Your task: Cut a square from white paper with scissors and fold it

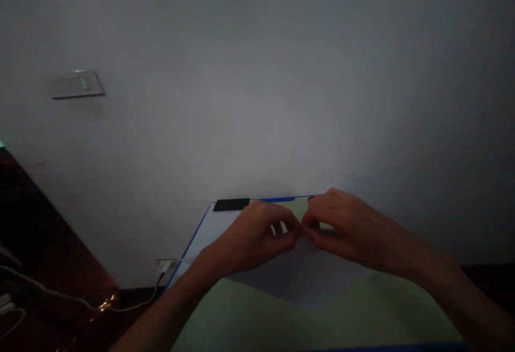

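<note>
Through the head view, I have both hands close together above the worktop [225, 320], which is pale green with a blue edge and stands against a grey wall [257, 100]. My left hand [267, 231] has thumb and fingertips pressed together, and my right hand [341, 223] does likewise, their tips meeting. Each grip seems to pinch the white sheet [289, 279], which spreads beneath the hands over the worktop, a corner pointing towards me; the dimness hides exactly where the fingers catch it. A flat black object [232, 205] lies at the far edge, beyond my left hand. Off left, I see a wall socket [164, 265] with a plugged-in cable [132, 308], and a switch plate [76, 85] higher up.
</note>
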The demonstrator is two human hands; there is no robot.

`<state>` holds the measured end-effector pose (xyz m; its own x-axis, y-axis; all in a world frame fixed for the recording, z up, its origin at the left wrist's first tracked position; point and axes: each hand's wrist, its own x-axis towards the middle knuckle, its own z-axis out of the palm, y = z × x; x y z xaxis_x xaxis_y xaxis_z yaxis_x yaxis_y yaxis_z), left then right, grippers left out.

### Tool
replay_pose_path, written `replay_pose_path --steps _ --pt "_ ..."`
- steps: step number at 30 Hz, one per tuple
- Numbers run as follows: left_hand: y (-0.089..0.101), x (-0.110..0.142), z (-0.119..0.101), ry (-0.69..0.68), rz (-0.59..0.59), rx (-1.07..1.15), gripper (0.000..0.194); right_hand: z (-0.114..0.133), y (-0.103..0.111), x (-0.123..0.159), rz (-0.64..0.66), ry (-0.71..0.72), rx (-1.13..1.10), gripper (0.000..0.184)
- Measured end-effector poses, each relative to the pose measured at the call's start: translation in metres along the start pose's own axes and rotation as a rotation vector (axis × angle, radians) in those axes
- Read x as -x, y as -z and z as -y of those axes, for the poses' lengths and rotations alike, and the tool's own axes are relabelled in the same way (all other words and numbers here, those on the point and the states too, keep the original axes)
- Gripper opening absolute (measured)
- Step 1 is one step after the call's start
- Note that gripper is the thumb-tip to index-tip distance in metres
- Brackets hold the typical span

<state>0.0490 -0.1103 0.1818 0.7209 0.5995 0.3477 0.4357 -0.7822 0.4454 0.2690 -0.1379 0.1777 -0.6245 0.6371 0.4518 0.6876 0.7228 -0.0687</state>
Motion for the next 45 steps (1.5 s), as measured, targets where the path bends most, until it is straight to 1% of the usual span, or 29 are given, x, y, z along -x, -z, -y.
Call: replay_pose_path --steps 3,6,9,12,17,20,24,29,33,35,38,40,41,42,45 --pt "-0.007 -0.002 -0.006 0.039 -0.09 -0.034 0.013 0.003 -0.001 -0.001 -0.053 0.055 0.076 0.009" --pt "-0.009 -0.002 -0.009 0.026 -0.151 -0.092 0.012 0.004 0.0 -0.001 -0.098 0.113 0.13 0.011" --pt "-0.008 0.001 -0.007 0.011 -0.173 -0.146 0.01 0.003 0.003 0.002 -0.132 0.154 0.149 0.012" --pt "-0.005 0.005 -0.005 0.006 -0.189 -0.19 0.011 -0.001 0.006 0.004 -0.159 0.175 0.122 0.009" --pt "0.0 0.015 -0.005 -0.007 -0.19 -0.22 0.012 -0.008 0.012 0.008 -0.142 0.192 0.057 0.008" --pt "0.004 0.021 -0.003 0.027 -0.203 -0.222 0.011 -0.014 0.017 0.013 -0.122 0.146 0.019 0.007" --pt "0.012 0.029 0.004 0.06 -0.226 -0.211 0.013 -0.025 0.027 0.022 -0.111 0.066 -0.014 0.011" --pt "0.021 0.04 0.015 0.103 -0.247 -0.268 0.011 -0.037 0.037 0.033 -0.159 0.016 -0.061 0.013" --pt "0.028 0.05 0.026 0.126 -0.265 -0.316 0.012 -0.048 0.043 0.043 -0.145 -0.043 -0.05 0.014" --pt "0.033 0.055 0.032 0.14 -0.28 -0.333 0.011 -0.056 0.045 0.049 -0.147 -0.073 -0.048 0.017" --pt "0.045 0.063 0.041 0.181 -0.273 -0.393 0.012 -0.068 0.048 0.06 -0.149 -0.143 -0.064 0.017" --pt "0.055 0.068 0.047 0.225 -0.311 -0.45 0.011 -0.074 0.05 0.067 -0.166 -0.221 -0.076 0.018" --pt "0.059 0.069 0.049 0.246 -0.341 -0.446 0.012 -0.076 0.05 0.07 -0.182 -0.26 -0.085 0.019" --pt "0.064 0.07 0.051 0.262 -0.372 -0.423 0.014 -0.078 0.05 0.073 -0.17 -0.303 -0.09 0.019" --pt "0.07 0.07 0.054 0.276 -0.485 -0.361 0.017 -0.08 0.047 0.074 -0.144 -0.342 -0.119 0.022"
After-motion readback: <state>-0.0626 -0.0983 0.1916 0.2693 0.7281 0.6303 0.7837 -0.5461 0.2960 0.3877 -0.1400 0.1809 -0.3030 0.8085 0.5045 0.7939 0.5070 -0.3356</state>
